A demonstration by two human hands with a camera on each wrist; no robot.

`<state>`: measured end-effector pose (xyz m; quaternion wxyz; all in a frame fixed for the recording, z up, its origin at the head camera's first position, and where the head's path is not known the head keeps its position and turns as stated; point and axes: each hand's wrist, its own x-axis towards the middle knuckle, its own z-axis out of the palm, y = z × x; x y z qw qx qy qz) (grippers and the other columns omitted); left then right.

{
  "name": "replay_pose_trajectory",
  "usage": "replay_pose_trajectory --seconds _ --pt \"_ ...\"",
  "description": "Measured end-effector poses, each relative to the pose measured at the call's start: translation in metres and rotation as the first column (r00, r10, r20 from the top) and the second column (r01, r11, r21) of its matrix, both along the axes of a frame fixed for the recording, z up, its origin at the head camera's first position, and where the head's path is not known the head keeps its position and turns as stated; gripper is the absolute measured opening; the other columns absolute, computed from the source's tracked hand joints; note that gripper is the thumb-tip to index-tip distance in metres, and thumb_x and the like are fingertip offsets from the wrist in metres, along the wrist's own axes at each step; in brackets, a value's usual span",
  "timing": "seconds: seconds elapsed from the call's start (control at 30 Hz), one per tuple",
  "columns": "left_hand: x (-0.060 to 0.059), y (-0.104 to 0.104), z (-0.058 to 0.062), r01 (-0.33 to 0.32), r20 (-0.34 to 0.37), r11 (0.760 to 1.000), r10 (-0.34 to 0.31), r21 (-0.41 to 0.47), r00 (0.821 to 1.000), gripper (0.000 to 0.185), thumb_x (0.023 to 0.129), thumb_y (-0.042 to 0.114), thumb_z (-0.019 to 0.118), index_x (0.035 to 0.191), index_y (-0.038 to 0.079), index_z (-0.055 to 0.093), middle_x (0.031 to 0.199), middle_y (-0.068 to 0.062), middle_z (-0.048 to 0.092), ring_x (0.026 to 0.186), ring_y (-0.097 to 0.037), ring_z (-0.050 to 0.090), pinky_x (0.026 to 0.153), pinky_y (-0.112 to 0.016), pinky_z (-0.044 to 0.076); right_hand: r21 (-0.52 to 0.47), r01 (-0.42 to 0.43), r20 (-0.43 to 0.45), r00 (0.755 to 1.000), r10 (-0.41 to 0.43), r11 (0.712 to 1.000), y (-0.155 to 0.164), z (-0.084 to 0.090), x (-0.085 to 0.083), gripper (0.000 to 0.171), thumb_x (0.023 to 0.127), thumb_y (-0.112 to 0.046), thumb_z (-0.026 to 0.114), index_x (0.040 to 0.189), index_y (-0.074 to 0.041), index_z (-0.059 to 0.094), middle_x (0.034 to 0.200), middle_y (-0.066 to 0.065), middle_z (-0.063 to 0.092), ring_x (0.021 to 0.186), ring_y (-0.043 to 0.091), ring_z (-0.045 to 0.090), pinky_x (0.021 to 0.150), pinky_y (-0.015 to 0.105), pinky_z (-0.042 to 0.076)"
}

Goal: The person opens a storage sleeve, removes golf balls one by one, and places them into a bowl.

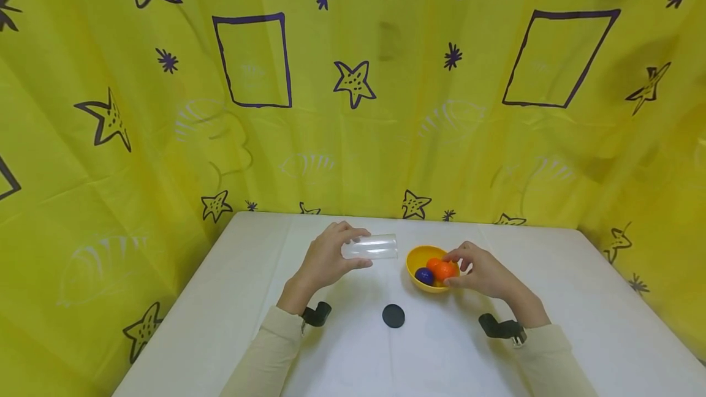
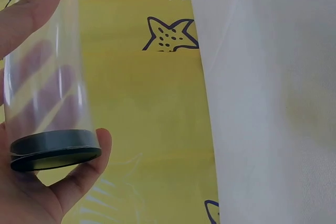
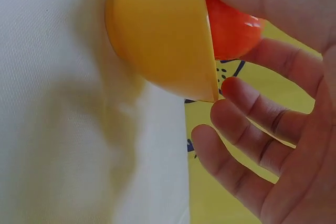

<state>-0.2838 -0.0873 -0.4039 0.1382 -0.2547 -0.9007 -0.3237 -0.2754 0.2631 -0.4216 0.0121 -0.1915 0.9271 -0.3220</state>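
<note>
- The clear plastic tube (image 1: 371, 247) with a dark grey cap on one end lies on its side in the air above the white table (image 1: 579, 299), its open mouth turned toward the yellow bowl (image 1: 417, 260) — the left hand (image 1: 325, 259) is wrapped round the capped end, thumb under and fingers over, as the left wrist view shows.
- The right hand (image 1: 478, 271) is at the bowl's far side, thumb and fingertips pinching an orange ball (image 1: 444, 269) that sits inside the bowl beside a second orange piece and a dark blue ball (image 1: 424, 275).
- To my eye this is the picking step: the ball is gripped but has not left the bowl.
- The next move, I judge, calls for lifting the ball clear of the rim and lining it up with the tube's mouth, which hangs just left of the bowl and apart from it.
- A round black disc (image 1: 393, 315) lies flat on the table nearer the person, between the two forearms — untouched.
</note>
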Motion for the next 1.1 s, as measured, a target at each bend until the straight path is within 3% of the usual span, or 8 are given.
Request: replay_pose_trajectory --seconds 0.27,0.67,0.83,1.1 --pt "0.0 0.002 0.0 0.006 0.01 1.0 -0.006 -0.013 1.0 0.051 0.081 0.036 0.087 0.126 0.02 0.07 0.11 -0.001 0.068 0.101 -0.018 0.062 0.081 -0.034 0.051 -0.004 -0.005 -0.052 0.999 0.005 1.0 0.004 0.001 -0.001 0.02 0.087 -0.018 0.08 0.104 -0.01 0.074 0.102 0.007 0.062 0.09 0.021 0.053 0.069 0.024 0.048" --pt "0.003 0.004 -0.005 0.025 0.079 1.0 -0.026 0.011 0.997 0.051 0.083 0.034 0.086 0.128 0.018 0.068 0.113 -0.004 0.074 0.103 -0.025 0.069 0.085 -0.039 0.053 -0.001 0.052 -0.026 0.998 -0.052 0.999 0.004 0.005 -0.001 0.018 0.096 -0.024 0.071 0.108 -0.01 0.073 0.098 0.001 0.067 0.089 0.019 0.055 0.07 0.027 0.048" --pt "0.002 0.005 -0.009 -0.005 0.133 1.0 0.005 0.005 0.991 0.05 0.085 0.034 0.085 0.128 0.019 0.065 0.118 -0.007 0.075 0.096 -0.026 0.071 0.08 -0.038 0.054 -0.004 0.06 -0.026 0.998 -0.06 0.998 0.006 0.008 -0.001 0.021 0.097 -0.024 0.07 0.111 -0.009 0.072 0.098 0.001 0.067 0.089 0.019 0.056 0.073 0.029 0.049" --pt "-0.001 0.01 -0.02 -0.044 0.223 0.999 0.037 0.027 0.974 0.051 0.09 0.035 0.079 0.131 0.018 0.055 0.13 -0.01 0.071 0.116 -0.032 0.066 0.096 -0.052 0.052 -0.02 0.1 -0.052 0.994 -0.101 0.995 0.013 0.012 0.003 0.021 0.098 -0.024 0.07 0.113 -0.009 0.071 0.099 0.003 0.067 0.092 0.02 0.057 0.075 0.03 0.05"
